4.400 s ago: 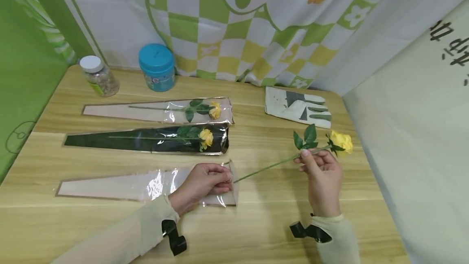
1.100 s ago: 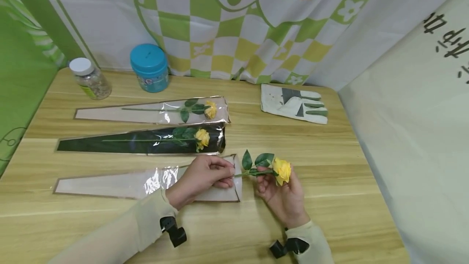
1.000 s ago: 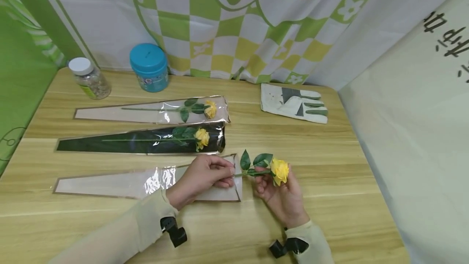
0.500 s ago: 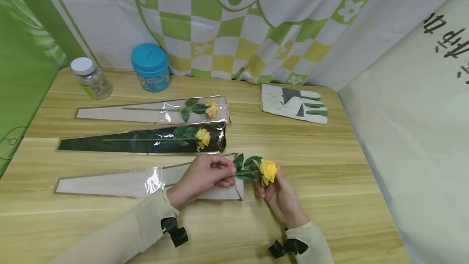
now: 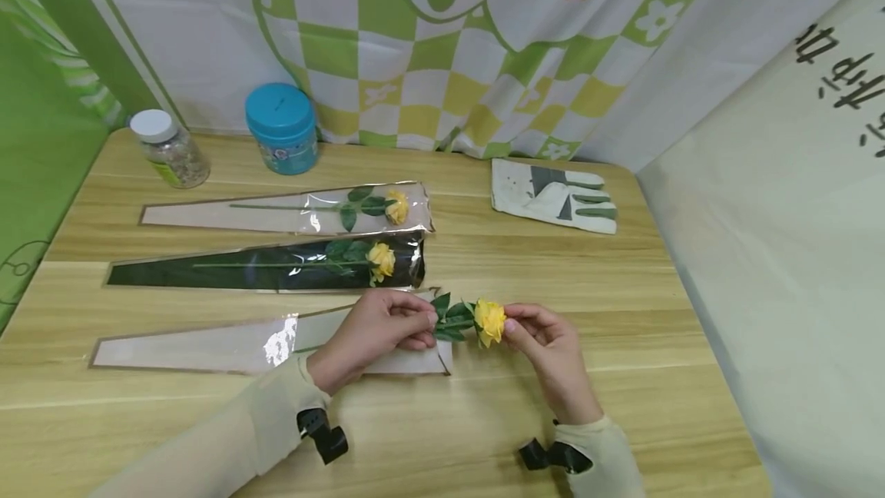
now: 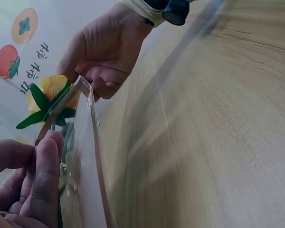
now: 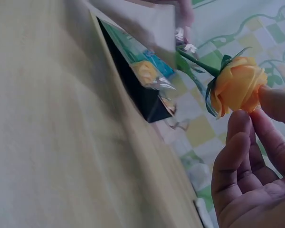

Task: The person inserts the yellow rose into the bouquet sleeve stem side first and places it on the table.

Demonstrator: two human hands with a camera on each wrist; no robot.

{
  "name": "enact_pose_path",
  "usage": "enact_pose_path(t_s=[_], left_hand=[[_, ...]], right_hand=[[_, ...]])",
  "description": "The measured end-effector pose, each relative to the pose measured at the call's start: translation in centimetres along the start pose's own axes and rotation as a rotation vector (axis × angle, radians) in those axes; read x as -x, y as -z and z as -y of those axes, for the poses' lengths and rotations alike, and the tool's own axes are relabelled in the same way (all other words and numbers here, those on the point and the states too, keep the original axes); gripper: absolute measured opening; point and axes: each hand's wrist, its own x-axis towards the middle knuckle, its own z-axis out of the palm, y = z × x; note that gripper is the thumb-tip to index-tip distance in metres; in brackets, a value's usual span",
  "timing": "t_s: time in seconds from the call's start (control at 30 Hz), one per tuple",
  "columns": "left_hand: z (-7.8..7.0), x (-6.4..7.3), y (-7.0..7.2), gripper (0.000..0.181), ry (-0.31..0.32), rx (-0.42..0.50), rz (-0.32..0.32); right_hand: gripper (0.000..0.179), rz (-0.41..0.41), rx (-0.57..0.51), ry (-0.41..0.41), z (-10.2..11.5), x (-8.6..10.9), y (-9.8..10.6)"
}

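Observation:
With thumb and fingertips my right hand [image 5: 553, 360] pinches the outer petals of a yellow rose [image 5: 489, 321]. My left hand [image 5: 380, 336] pinches the mouth edge of a pale flower sleeve [image 5: 193, 346] with a clear front. The rose's stem runs into that sleeve under the left hand, and part of it shows through the clear film. Its leaves sit at the sleeve's mouth beside the left fingertips, while the bloom is outside. In the right wrist view the bloom [image 7: 240, 88] rests between thumb and fingertips. The left wrist view shows the sleeve's opening [image 6: 85, 95] held raised.
Behind lie a black sleeve [image 5: 159, 273] and a pale pink sleeve [image 5: 187, 215], each with a yellow rose inside. A white-capped jar [image 5: 173, 152], a blue tub [image 5: 281, 129] and a work glove [image 5: 553, 197] stand or lie along the back of the wooden table [image 5: 657, 375].
The rose has moved left, its stem sliding deeper into the pale sleeve. My right hand has shifted from under the bloom to pinching its petals. The left hand stays at the mouth.

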Motion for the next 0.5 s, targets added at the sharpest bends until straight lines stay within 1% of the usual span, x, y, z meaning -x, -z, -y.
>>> enact_pose_path(t_s=[0.07, 0.17, 0.3, 0.5], left_hand=[[-0.1, -0.1, -0.2, 0.021, -0.001, -0.008, 0.007], [-0.1, -0.2, -0.5, 0.020, -0.010, -0.016, 0.017], [-0.1, -0.3, -0.7, 0.019, -0.009, -0.021, 0.021], [-0.2, -0.2, -0.6, 0.020, -0.015, -0.032, 0.014]], right_hand=[[0.025, 0.022, -0.013, -0.011, -0.2, 0.0, -0.5], [0.029, 0.053, -0.013, -0.056, -0.5, 0.0, -1.2], [0.029, 0.070, -0.006, -0.090, -0.6, 0.0, -2.0], [0.025, 0.055, -0.003, -0.055, -0.6, 0.0, -2.6]])
